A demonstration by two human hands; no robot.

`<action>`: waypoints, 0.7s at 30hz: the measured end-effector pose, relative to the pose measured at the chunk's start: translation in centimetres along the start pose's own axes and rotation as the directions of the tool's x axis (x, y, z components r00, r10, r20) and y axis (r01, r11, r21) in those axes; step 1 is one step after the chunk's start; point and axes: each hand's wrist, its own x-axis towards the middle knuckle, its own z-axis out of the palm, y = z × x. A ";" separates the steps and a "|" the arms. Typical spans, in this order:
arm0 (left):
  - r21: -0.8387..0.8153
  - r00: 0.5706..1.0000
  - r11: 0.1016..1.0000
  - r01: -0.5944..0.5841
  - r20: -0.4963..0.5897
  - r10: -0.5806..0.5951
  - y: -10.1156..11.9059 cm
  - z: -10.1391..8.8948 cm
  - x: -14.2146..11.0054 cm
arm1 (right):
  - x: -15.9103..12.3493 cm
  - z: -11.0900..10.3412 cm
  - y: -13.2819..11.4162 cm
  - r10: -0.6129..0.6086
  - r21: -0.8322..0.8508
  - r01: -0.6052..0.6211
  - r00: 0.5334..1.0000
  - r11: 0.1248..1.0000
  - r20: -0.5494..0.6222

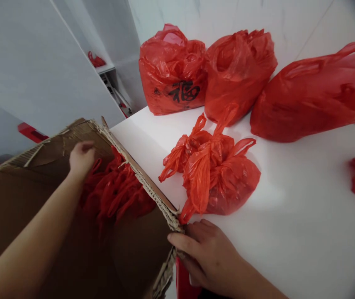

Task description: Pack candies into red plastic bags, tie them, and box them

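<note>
A black brush-style character [184,91], apparently 福, stands on the front of the red plastic bag [173,72] near the far edge of the white worktop [289,232]. A small dark mark [156,91] just left of it is too blurred to read.

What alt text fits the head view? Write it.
The left hand reaches into an open brown cardboard box packed with red plastic bags; the right hand grips its torn rim. Knotted and fuller red bags, one marked with a black character, sit on a white table.
</note>
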 end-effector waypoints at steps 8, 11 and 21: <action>-0.155 0.791 0.887 -0.436 0.403 0.459 18.3 6.0 -4.7 | -0.4 0.3 0.1 0.021 -0.050 -0.019 0.999 0.999 0.032; -0.236 0.735 0.881 -0.409 0.487 0.472 19.2 7.5 -4.7 | -0.7 0.6 0.1 0.019 -0.075 -0.016 0.999 0.997 0.029; -0.453 0.926 0.888 -0.070 0.302 0.227 8.1 -8.4 -1.7 | -0.8 0.0 0.2 0.030 -0.017 -0.029 0.998 0.999 0.058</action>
